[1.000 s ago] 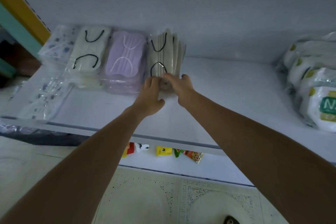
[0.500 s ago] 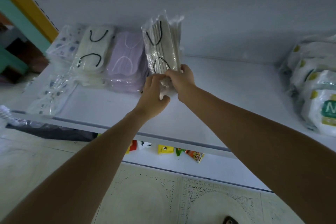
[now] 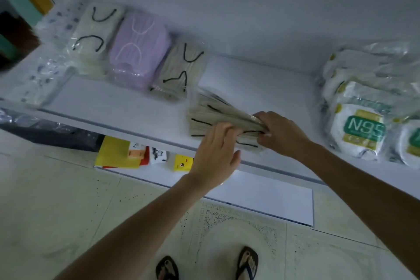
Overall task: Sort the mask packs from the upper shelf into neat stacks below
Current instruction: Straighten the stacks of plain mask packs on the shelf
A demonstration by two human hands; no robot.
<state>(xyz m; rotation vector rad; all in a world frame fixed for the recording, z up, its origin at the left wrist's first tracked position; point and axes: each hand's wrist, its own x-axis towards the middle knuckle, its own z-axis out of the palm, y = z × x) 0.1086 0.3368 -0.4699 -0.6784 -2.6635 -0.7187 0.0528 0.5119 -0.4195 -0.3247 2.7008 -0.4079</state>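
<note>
The bundle of beige mask packs [image 3: 218,118], with black ear loops, lies fanned near the front edge of the white shelf [image 3: 261,84]. The right hand [image 3: 281,134] grips its right end. The left hand [image 3: 216,157] rests on it, fingers straight. 1 beige pack [image 3: 179,73] lies beside the purple packs [image 3: 138,50]. 0.5 s earlier, the bundle stood upright at the back.

"N95" is printed in white letters on the green label [image 3: 364,125] of a white mask pack [image 3: 351,150] at the right of the frame. The letters "Fac" can be read on a small box [image 3: 137,153] left of centre. Smaller print is too blurred to be read.
</note>
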